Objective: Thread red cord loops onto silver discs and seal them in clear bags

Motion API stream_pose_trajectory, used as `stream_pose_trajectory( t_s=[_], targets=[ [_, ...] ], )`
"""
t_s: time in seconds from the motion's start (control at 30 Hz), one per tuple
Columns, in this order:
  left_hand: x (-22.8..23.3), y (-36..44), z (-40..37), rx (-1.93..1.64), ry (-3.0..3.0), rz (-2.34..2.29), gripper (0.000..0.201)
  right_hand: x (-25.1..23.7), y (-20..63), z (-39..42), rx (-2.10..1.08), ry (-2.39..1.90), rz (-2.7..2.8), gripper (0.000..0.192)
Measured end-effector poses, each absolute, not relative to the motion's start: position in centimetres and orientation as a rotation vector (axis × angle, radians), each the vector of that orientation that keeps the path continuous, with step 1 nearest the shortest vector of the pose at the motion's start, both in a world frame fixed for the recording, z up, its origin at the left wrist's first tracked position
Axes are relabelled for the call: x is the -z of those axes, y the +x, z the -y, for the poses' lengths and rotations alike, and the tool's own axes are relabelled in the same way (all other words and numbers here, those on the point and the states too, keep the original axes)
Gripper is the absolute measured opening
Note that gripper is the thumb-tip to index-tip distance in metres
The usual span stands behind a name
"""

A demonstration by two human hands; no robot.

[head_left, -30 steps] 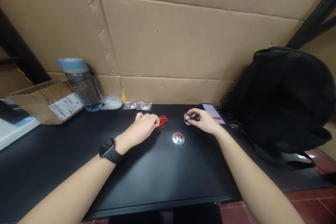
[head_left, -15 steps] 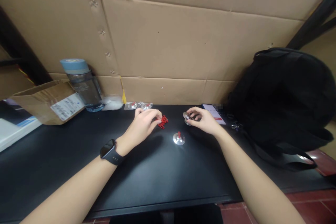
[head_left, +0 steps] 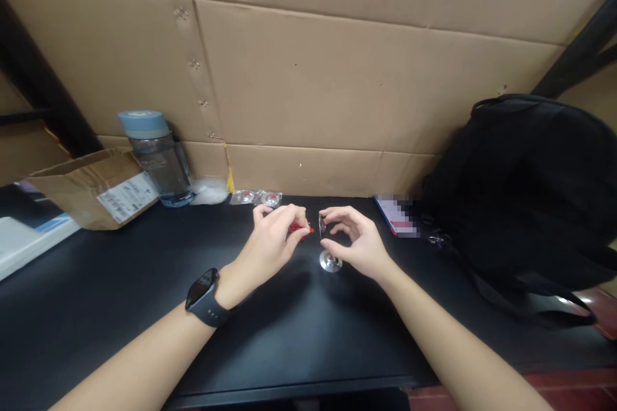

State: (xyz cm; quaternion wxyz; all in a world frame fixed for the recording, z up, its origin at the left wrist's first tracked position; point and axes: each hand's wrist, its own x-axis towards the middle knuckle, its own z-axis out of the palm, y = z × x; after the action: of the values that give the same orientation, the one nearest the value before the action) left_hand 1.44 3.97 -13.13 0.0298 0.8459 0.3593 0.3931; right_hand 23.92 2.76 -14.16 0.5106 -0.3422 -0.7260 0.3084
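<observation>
My left hand [head_left: 279, 237], a dark smartwatch [head_left: 202, 292] on its wrist, is closed in a pinch on a red cord [head_left: 311, 229]. Its tip pokes out past the fingers towards the right; more red cord shows behind them. Just across a small gap, my right hand [head_left: 354, 237] grips a small silver finger cymbal [head_left: 322, 228] by its rim, turned edge-on and facing the cord. Below, on the black table [head_left: 299, 334], lies a second finger cymbal [head_left: 330, 262] with a bit of red at its centre, partly covered by my right thumb.
Two wrapped finger cymbals [head_left: 255, 197] lie by the cardboard wall [head_left: 308, 90]. At left stand a water bottle [head_left: 159, 160] and a paper bag [head_left: 96, 189]. A phone [head_left: 396, 215] and a black backpack [head_left: 525, 199] are at right.
My right hand has moved left with its cymbal, turning it edge-on near the left hand. My left hand has shifted slightly right, and the cord tip now shows beyond its fingers.
</observation>
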Motion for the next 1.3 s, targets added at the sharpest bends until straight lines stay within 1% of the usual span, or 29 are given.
stream_pose_trajectory(
  t_s=[0.23,0.47,0.7,0.83,1.0,1.1,1.2,1.3],
  targets=[
    [13.1,2.0,-3.2,-1.269,2.593,-1.105,0.012,14.4,22.6,-2.0,-0.706,-0.818,1.766,0.036],
    [13.2,2.2,-3.0,-1.297,2.606,-1.108,0.016,14.4,22.6,-2.0,-0.753,-0.838,1.735,0.037],
    [13.1,2.5,-2.5,-1.388,2.648,-1.106,0.020,14.6,22.4,-2.1,-1.012,-0.777,1.622,0.034],
    [13.1,2.5,-2.3,-1.469,2.606,-1.170,0.024,14.8,22.7,-2.1,-1.179,-0.803,1.590,0.029],
    [13.2,2.5,-2.1,-1.527,2.602,-1.168,0.025,14.8,22.8,-2.0,-1.258,-0.873,1.600,0.029],
    [13.2,2.5,-2.0,-1.529,2.610,-1.138,0.024,14.7,22.6,-2.0,-1.230,-0.869,1.648,0.028],
    [12.9,2.4,-1.9,-1.545,2.521,-1.171,0.021,14.6,22.6,-2.0,-1.090,-0.862,1.714,0.025],
    [12.4,2.3,-1.9,-1.477,2.396,-1.173,0.010,14.3,22.6,-1.9,-0.893,-0.852,1.834,0.021]
  ],
)
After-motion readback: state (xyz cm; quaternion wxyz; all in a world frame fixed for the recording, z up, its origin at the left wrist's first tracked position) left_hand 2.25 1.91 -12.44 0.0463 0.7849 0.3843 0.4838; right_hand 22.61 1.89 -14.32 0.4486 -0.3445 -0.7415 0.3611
